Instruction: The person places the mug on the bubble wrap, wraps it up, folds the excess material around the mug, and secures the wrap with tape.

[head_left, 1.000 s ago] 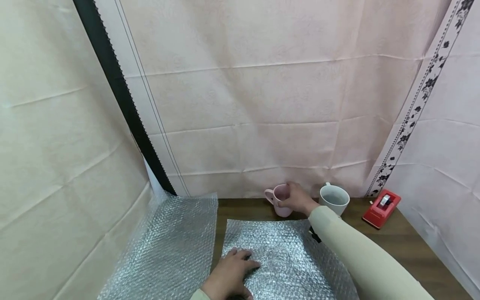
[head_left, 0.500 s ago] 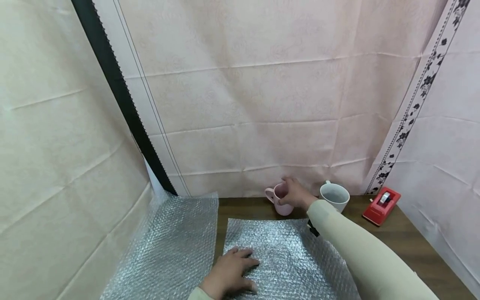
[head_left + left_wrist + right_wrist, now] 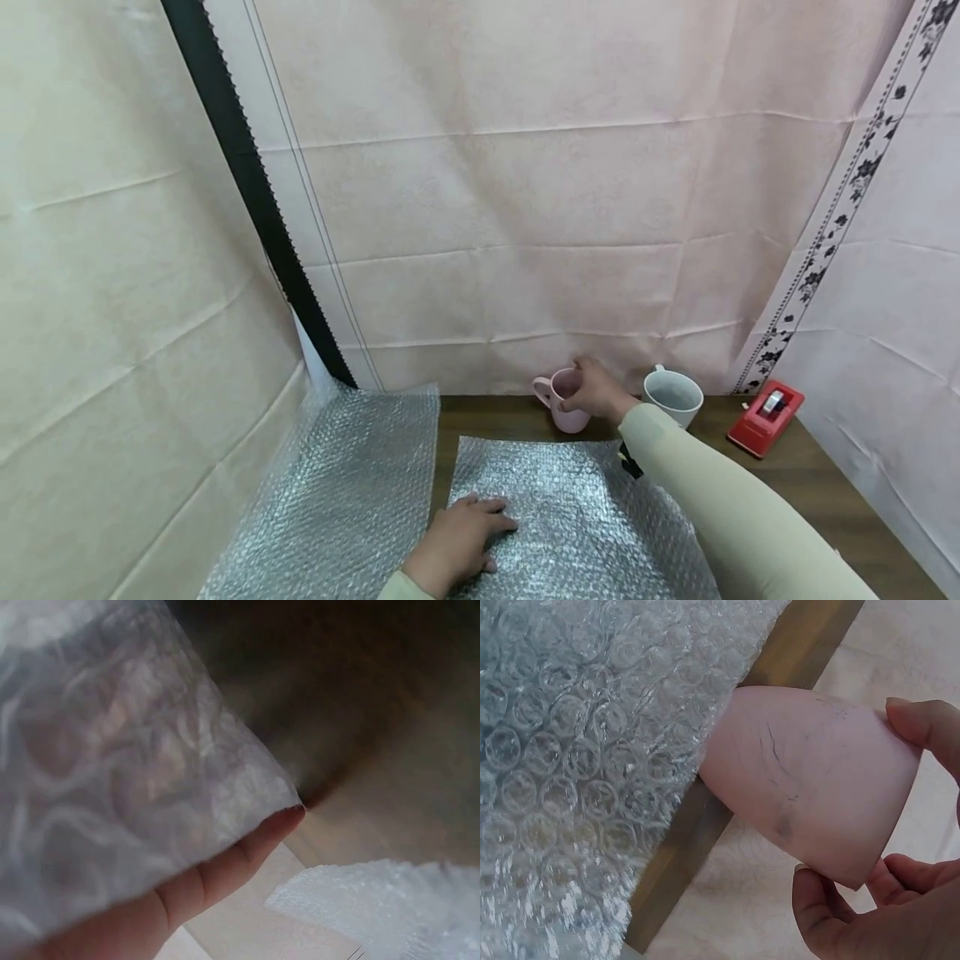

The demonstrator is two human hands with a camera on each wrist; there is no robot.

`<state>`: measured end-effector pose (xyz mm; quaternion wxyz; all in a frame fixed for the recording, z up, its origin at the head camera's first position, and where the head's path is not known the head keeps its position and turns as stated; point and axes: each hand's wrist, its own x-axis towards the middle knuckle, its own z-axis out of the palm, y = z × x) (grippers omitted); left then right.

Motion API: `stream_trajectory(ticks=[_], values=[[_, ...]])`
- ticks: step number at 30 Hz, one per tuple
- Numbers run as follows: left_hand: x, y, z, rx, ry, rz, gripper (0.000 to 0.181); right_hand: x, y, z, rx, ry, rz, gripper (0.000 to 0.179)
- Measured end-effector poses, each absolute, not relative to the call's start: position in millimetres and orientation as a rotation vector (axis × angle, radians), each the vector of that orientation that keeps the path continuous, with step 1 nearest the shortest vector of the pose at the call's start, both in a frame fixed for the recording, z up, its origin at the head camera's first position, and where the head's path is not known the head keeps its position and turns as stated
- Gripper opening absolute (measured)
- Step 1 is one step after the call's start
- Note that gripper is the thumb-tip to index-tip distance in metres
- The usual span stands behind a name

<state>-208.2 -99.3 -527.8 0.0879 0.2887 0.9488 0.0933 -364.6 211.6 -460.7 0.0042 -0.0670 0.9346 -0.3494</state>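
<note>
At the table's back edge, my right hand (image 3: 602,393) grips a pink mug (image 3: 564,414) by its rim. In the right wrist view, the thumb and fingers pinch the rim of the mug (image 3: 810,780), whose side carries thin dark marks. Its handle points left in the head view. Low in the head view, my left hand (image 3: 461,537) rests with extended fingers on the left part of a bubble wrap sheet (image 3: 570,508). The left wrist view has one finger (image 3: 225,870) lying along the edge of the bubble wrap (image 3: 135,772).
A white mug (image 3: 673,398) stands to the right of my right hand, partly behind the sleeve. Farther right lies a red tape dispenser (image 3: 765,418). Another bubble wrap sheet (image 3: 337,492) covers the left side of the wooden table (image 3: 491,417). Cloth walls (image 3: 525,208) close off the back and sides.
My left hand's thumb has drawn in closer to the palm on the sheet. The right hand keeps its grip on the pink mug, which stays about where it was.
</note>
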Motion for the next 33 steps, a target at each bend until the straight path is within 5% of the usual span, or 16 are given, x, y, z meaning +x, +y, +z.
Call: stream_trajectory(ticks=[11,18,24,33], values=[[-208,-100,-530,1.013,2.895,0.21,0.064,-364,217,-441,-0.419,2.997,-1.212,0.099],[-209,-100,-531,1.016,2.898,0.201,0.064,-349,213,-408,-0.472,3.002,-1.187,0.11],[-209,-100,-531,0.989,2.891,0.225,0.065,-322,213,-398,-0.513,3.025,-1.109,0.094],[-213,-98,-528,0.978,2.849,0.227,0.065,-268,214,-413,-0.511,2.971,-1.079,0.094]])
